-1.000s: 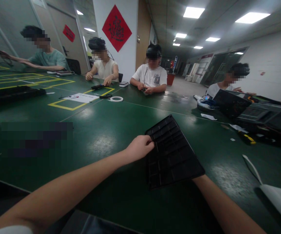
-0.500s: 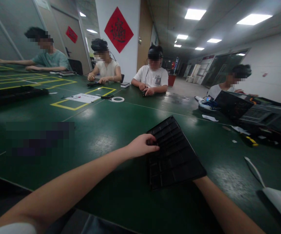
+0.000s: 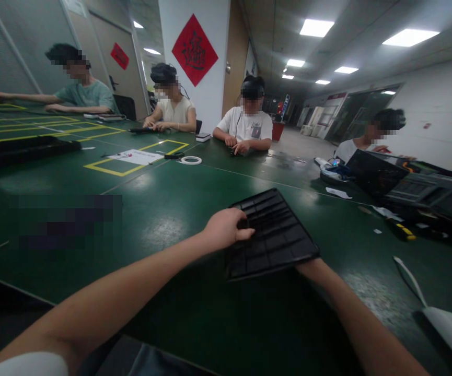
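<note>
A black plastic tray (image 3: 278,232) with shallow gridded compartments is tilted above the green table (image 3: 163,209). My left hand (image 3: 228,228) is at its left edge, with curled fingers and the thumb over the compartments, gripping that side. Under the tray's near right corner is my right hand (image 3: 307,267), which supports it from below. The right fingers are hidden behind the tray. Whether anything small lies in the compartments, I cannot tell.
A white cloth-like item with a strap (image 3: 449,329) lies at the near right. Farther right are an open computer case (image 3: 425,190) and a yellow-and-black tool (image 3: 406,231). A tape roll (image 3: 191,160) and paper (image 3: 134,156) lie ahead. Several people sit around the table.
The tray's near edge has risen and shifted left, so the tray looks flatter. My right hand has moved left and up with it. My left hand stays at the left edge.
</note>
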A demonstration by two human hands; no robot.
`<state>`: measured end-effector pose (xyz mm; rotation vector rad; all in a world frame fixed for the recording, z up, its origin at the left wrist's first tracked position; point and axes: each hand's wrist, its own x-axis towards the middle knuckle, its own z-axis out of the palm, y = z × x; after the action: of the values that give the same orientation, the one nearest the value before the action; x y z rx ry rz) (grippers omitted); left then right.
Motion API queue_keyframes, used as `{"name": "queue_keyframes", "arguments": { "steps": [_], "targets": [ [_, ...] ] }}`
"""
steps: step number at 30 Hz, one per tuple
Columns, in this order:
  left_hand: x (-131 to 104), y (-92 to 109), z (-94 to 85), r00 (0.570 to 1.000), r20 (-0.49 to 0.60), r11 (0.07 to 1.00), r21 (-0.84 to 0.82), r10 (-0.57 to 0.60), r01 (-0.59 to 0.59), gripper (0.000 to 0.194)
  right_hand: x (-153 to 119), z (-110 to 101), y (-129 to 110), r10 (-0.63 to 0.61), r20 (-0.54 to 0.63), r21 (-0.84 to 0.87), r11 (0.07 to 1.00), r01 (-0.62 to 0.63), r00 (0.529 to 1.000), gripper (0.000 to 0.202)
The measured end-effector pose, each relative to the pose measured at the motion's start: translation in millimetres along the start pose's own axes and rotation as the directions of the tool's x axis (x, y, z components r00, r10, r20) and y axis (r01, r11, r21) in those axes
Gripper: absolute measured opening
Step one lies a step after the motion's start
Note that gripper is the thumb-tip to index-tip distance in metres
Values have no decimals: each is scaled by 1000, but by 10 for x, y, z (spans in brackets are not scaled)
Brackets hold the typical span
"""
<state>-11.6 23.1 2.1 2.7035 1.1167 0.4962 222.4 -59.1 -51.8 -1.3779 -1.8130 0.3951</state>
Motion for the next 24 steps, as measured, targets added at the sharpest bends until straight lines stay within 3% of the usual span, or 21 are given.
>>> {"name": "queue_keyframes", "arguments": {
  "steps": [2, 4, 6, 8, 10, 12, 13, 15, 18, 21, 24],
  "targets": [
    [49, -279, -155, 987, -67, 981, 117, -144, 152, 42, 52, -259, 161, 80, -45, -221, 971, -88, 996, 43],
    [56, -614, -328, 938, -129, 906, 246, -321, 344, 44, 67, -525, 327, 217, -187, -499, 819, -283, 958, 47],
    [24, -938, -470, 863, -158, 802, 320, -480, 505, 46, 37, -717, 450, 370, -314, -610, 627, -484, 874, 48],
    [-26, -1191, -557, 793, -172, 711, 361, -585, 603, 49, -15, -802, 510, 533, -399, -612, 452, -649, 747, 50],
    [-71, -1345, -588, 761, -139, 675, 382, -633, 631, 50, -63, -804, 522, 635, -448, -584, 326, -743, 630, 55],
    [-94, -1404, -581, 759, -108, 675, 389, -642, 627, 50, -88, -768, 525, 660, -473, -576, 270, -771, 584, 57],
    [-96, -1405, -568, 767, -102, 684, 390, -633, 616, 49, -89, -747, 532, 650, -469, -592, 271, -759, 598, 56],
    [-81, -1356, -522, 777, -99, 694, 392, -621, 604, 46, -68, -697, 552, 609, -415, -646, 326, -691, 676, 51],
    [-21, -1172, -380, 816, -91, 743, 364, -571, 561, 44, 10, -545, 519, 496, -238, -661, 548, -513, 835, 48],
    [52, -862, -143, 911, -104, 888, 203, -399, 412, 42, 83, -268, 297, 321, -57, -498, 811, -305, 946, 46],
    [84, -485, 103, 968, -143, 978, -55, -208, 202, 43, 86, 31, -39, 202, 39, -230, 955, -188, 979, 46]
  ]
}}
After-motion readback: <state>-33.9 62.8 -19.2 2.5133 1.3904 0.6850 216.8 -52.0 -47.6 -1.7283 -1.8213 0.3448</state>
